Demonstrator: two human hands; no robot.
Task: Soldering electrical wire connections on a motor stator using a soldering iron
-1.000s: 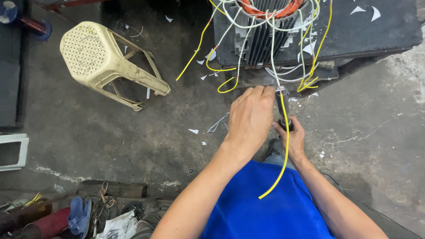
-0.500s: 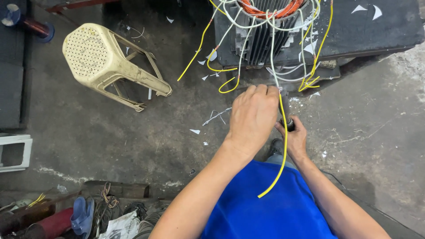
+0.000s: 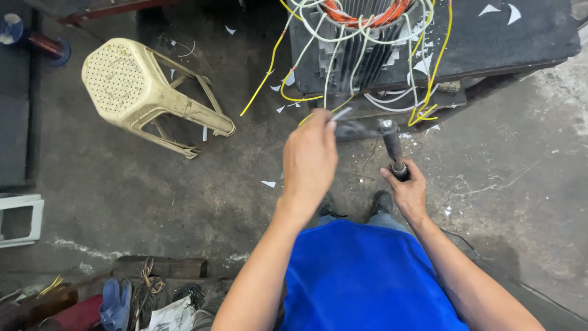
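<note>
Below the motor [image 3: 361,49], left hand [image 3: 309,160] has lifted, fingers now pinching a white wire [image 3: 339,114].

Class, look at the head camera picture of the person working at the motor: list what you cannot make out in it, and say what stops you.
- What the left hand pinches: head view, blurred and hidden by its fingers.
- The tool in the right hand: its working end is blurred.
- The motor: its top is cut off by the upper edge.
- The clutter at bottom left: cut off by the lower edge, too tangled to tell apart.
</note>
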